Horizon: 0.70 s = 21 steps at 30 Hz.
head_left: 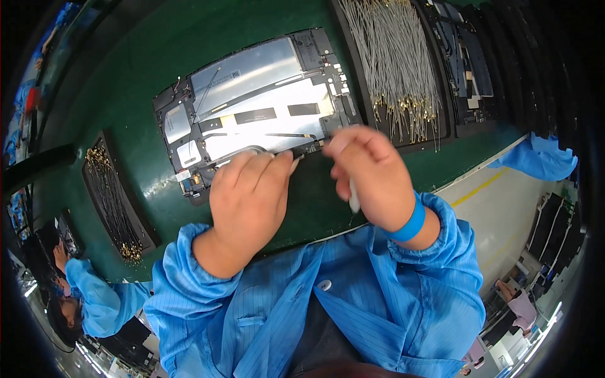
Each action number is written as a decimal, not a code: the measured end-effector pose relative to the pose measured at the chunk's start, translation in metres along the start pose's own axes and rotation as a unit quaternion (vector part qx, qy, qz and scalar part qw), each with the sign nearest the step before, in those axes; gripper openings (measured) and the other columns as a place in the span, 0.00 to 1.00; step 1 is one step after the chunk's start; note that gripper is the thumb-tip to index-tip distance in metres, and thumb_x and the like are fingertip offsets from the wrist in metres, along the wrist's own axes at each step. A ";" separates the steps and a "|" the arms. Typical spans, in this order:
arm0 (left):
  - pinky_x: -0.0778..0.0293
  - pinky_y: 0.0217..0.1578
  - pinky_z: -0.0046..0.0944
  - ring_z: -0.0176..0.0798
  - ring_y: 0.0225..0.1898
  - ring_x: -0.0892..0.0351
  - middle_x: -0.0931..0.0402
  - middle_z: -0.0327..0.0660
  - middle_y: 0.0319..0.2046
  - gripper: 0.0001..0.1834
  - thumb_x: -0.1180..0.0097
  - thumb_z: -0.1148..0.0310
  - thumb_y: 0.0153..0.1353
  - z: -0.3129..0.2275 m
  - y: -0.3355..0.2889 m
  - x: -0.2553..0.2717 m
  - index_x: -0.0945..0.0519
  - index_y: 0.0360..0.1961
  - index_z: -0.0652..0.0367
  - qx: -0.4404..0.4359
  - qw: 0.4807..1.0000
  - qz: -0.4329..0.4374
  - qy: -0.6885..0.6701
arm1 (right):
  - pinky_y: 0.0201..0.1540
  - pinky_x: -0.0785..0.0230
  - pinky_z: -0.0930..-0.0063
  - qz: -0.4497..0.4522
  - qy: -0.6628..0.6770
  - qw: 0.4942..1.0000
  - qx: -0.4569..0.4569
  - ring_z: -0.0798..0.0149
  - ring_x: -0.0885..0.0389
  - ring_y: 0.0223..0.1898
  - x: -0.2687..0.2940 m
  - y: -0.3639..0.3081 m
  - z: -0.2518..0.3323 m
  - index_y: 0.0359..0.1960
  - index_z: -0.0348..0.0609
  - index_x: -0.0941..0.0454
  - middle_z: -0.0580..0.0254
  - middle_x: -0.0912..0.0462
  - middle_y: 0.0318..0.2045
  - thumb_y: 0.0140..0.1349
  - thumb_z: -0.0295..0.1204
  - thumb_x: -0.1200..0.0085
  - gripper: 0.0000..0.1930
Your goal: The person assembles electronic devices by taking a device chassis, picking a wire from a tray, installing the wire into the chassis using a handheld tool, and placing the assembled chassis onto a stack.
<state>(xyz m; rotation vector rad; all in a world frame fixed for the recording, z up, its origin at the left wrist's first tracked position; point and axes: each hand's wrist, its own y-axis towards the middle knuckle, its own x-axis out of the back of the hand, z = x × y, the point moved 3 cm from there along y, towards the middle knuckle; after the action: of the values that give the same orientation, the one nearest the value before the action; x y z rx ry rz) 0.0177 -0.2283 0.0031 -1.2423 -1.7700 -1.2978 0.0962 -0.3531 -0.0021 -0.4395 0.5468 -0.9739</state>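
An opened tablet-like device (255,135) lies on the green bench, its silver battery plates, black frame and small circuit boards exposed. My left hand (249,195) is at its near edge, fingers bent and pressed together over the frame; whatever they pinch is hidden. Just right of it, my right hand (372,173) is closed, thumb against fingers, beside the device's near right corner. From under its palm sticks the pale end of a slim white tool (354,196), mostly covered by the fingers. A thin dark cable (208,88) lies loosely across the upper battery plate.
A black tray of grey cables with gold ends (397,63) stands right of the device. Beyond it are more opened devices (469,69). At the left is a narrow tray of black cables (116,201). A co-worker in a blue sleeve (104,296) is at the lower left.
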 end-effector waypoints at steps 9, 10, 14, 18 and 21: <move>0.34 0.26 0.37 0.41 0.26 0.31 0.30 0.39 0.23 0.10 0.46 0.75 0.40 -0.001 0.010 -0.007 0.25 0.28 0.58 0.034 0.997 0.062 0.021 | 0.34 0.37 0.81 -0.129 -0.067 0.889 0.435 0.73 0.31 0.28 0.000 0.023 -0.007 0.42 0.35 0.40 0.59 0.25 0.29 0.60 0.34 0.62 0.15; 0.34 0.26 0.37 0.41 0.26 0.31 0.30 0.39 0.23 0.10 0.46 0.75 0.40 -0.001 0.011 -0.007 0.24 0.28 0.58 0.036 0.997 0.063 0.019 | 0.34 0.37 0.81 -0.129 -0.067 0.889 0.435 0.73 0.31 0.28 0.000 0.024 -0.010 0.42 0.35 0.40 0.59 0.25 0.29 0.60 0.34 0.62 0.15; 0.33 0.26 0.37 0.41 0.26 0.31 0.30 0.39 0.23 0.09 0.46 0.74 0.41 -0.001 0.013 -0.006 0.25 0.28 0.58 0.034 0.995 0.092 0.033 | 0.33 0.36 0.80 -0.085 -0.077 0.887 0.446 0.72 0.29 0.29 -0.002 0.027 -0.016 0.41 0.37 0.40 0.57 0.25 0.29 0.59 0.32 0.62 0.12; 0.33 0.26 0.35 0.39 0.26 0.31 0.30 0.38 0.23 0.10 0.49 0.73 0.40 -0.002 0.013 -0.006 0.25 0.28 0.58 0.031 0.993 0.105 0.053 | 0.32 0.33 0.76 -0.035 -0.125 0.874 0.468 0.68 0.28 0.28 -0.005 0.027 -0.018 0.43 0.38 0.44 0.51 0.26 0.31 0.61 0.35 0.70 0.14; 0.32 0.27 0.34 0.38 0.26 0.31 0.31 0.38 0.24 0.12 0.51 0.72 0.38 -0.002 0.012 -0.007 0.25 0.29 0.58 0.027 0.991 0.112 0.063 | 0.32 0.33 0.75 -0.001 -0.131 0.880 0.457 0.67 0.27 0.30 -0.003 0.027 -0.018 0.44 0.39 0.46 0.51 0.27 0.31 0.61 0.34 0.70 0.14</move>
<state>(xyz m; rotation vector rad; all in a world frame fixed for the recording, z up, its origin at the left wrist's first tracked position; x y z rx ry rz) 0.0314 -0.2314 0.0019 -1.2603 -1.5197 -1.1661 0.1012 -0.3388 -0.0308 0.2839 -0.1929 -1.0390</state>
